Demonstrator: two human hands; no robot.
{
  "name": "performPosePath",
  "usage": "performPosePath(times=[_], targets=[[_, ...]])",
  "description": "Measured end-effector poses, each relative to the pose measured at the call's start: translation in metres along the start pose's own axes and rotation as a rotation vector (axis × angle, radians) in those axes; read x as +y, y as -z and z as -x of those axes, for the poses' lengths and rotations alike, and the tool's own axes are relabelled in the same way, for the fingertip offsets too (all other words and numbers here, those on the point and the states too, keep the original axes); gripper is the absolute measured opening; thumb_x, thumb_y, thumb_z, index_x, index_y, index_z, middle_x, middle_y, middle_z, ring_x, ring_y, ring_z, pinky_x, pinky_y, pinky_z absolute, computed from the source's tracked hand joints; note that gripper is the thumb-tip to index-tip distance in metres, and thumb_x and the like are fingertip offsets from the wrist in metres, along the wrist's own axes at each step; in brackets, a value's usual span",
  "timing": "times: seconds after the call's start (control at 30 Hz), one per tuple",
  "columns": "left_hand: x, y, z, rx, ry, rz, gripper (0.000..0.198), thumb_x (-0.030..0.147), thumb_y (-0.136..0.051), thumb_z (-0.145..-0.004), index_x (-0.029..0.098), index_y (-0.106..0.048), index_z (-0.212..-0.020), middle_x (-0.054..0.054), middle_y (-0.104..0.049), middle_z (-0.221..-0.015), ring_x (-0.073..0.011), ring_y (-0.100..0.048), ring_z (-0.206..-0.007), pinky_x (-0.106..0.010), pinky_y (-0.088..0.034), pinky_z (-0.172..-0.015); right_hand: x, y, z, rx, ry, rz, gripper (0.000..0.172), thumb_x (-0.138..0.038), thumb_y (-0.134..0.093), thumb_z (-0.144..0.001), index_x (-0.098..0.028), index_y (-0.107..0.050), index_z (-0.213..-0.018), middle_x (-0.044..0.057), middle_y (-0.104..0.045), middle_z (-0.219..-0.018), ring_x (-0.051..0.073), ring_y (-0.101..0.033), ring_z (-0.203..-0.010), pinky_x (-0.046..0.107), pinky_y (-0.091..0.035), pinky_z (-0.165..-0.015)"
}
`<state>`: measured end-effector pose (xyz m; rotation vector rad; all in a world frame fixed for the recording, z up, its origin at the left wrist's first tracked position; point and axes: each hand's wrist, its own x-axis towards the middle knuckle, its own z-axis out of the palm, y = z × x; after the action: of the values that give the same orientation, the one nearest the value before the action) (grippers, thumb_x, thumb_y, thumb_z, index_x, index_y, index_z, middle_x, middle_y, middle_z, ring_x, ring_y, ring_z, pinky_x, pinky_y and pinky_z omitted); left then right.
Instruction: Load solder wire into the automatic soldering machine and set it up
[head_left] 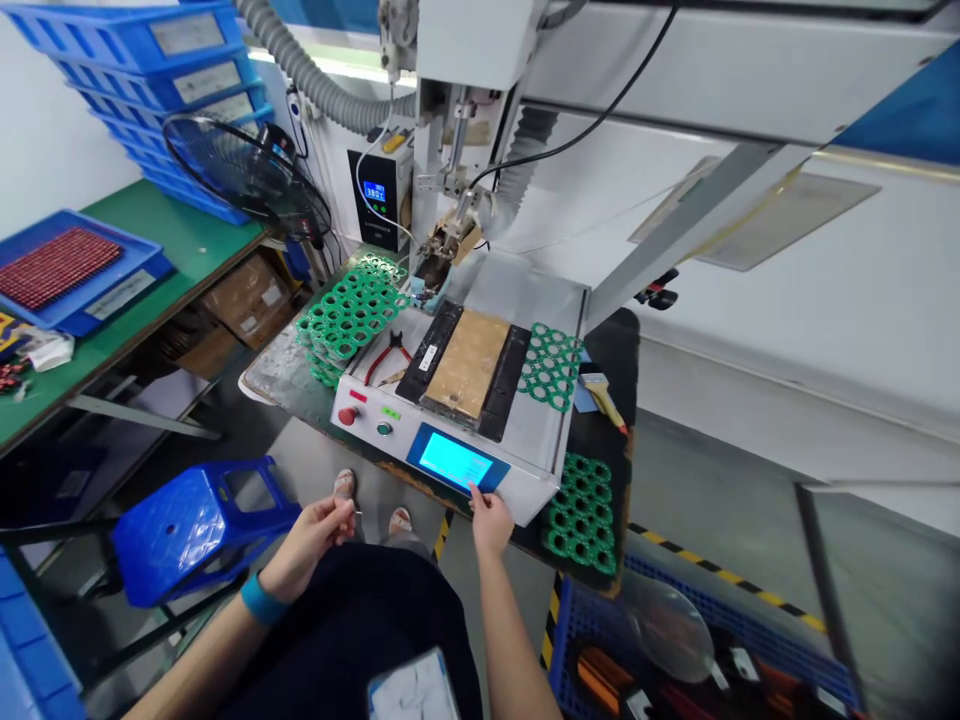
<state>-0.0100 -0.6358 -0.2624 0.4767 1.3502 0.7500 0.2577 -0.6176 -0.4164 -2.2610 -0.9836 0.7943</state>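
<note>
My right hand (490, 518) reaches to the front of a white soldering machine (525, 300), a fingertip touching the lower right corner of its lit blue touchscreen (454, 460). My left hand (311, 545) hangs below the table edge, fingers pinched on a thin metal pin-like thing. It wears a blue wristband (261, 600). On the machine's bed lies a black fixture with a tan board (467, 362). Red-handled cutters (388, 356) lie left of it, beside a red button (347, 415) and a green button (385, 428).
Stacks of green ring holders (349, 315) sit left of the machine, more at the right (551, 365) and front right (585, 515). A brush (601, 395) lies nearby. A blue stool (199, 525) stands at my left. A fan (244, 170), blue trays (150, 60) and a crate (675, 650) surround.
</note>
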Motion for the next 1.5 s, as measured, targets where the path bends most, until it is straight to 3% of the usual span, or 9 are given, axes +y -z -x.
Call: performPosePath(times=[0.33,0.53,0.67,0.8,1.1,1.5], targets=[[0.002,-0.015,0.004,-0.016,-0.014,-0.018,0.043,0.051,-0.071,-0.063,0.013,-0.052,-0.062,0.003,-0.053,-0.057,-0.0047,-0.042,-0.051,-0.016,-0.032,-0.050,0.001,-0.002,-0.003,0.026,0.028,0.098,0.050,-0.062,-0.046,-0.076,-0.021,-0.052,-0.049,0.006,-0.067,-0.063,0.019,-0.052,-0.055,0.028,-0.027,-0.053],[-0.003,-0.020,0.009,-0.068,-0.024,-0.071,0.044,0.054,-0.068,-0.065,0.013,-0.052,-0.063,0.002,-0.053,-0.057,-0.0053,-0.044,-0.053,-0.018,-0.032,-0.051,0.003,0.008,0.005,-0.002,0.175,0.033,0.052,-0.067,-0.042,-0.074,-0.020,-0.057,-0.059,0.006,-0.065,-0.064,0.019,-0.056,-0.060,0.027,-0.036,-0.058],[-0.010,-0.019,0.011,-0.093,-0.012,-0.108,0.044,0.055,-0.067,-0.066,0.014,-0.050,-0.060,0.002,-0.053,-0.054,-0.0065,-0.044,-0.052,-0.019,-0.030,-0.050,-0.001,0.018,0.010,0.048,0.261,0.023,0.053,-0.069,-0.040,-0.075,-0.019,-0.057,-0.067,0.006,-0.063,-0.069,0.019,-0.057,-0.065,0.028,-0.039,-0.063],[-0.018,-0.023,0.015,-0.121,-0.003,-0.136,0.045,0.056,-0.065,-0.067,0.014,-0.049,-0.061,0.002,-0.053,-0.054,-0.0069,-0.043,-0.051,-0.020,-0.029,-0.051,-0.015,0.024,-0.003,0.151,0.309,0.044,0.057,-0.072,-0.034,-0.075,-0.018,-0.054,-0.076,0.009,-0.060,-0.082,0.021,-0.055,-0.076,0.029,-0.038,-0.069],[-0.041,-0.020,0.017,-0.149,-0.007,-0.150,0.045,0.057,-0.062,-0.069,0.015,-0.048,-0.060,0.002,-0.051,-0.053,-0.0072,-0.042,-0.050,-0.021,-0.026,-0.051,-0.039,0.025,-0.029,0.175,0.356,0.137,0.059,-0.078,-0.032,-0.071,-0.021,-0.046,-0.065,0.003,-0.053,-0.063,0.016,-0.044,-0.057,0.028,-0.029,-0.055],[-0.031,-0.027,0.016,-0.147,-0.016,-0.135,0.043,0.056,-0.061,-0.071,0.016,-0.048,-0.062,0.003,-0.051,-0.055,-0.0082,-0.043,-0.052,-0.022,-0.028,-0.052,-0.036,0.030,-0.026,0.130,0.393,0.173,0.060,-0.078,-0.031,-0.072,-0.020,-0.047,-0.066,0.003,-0.053,-0.065,0.016,-0.046,-0.059,0.027,-0.031,-0.056]])
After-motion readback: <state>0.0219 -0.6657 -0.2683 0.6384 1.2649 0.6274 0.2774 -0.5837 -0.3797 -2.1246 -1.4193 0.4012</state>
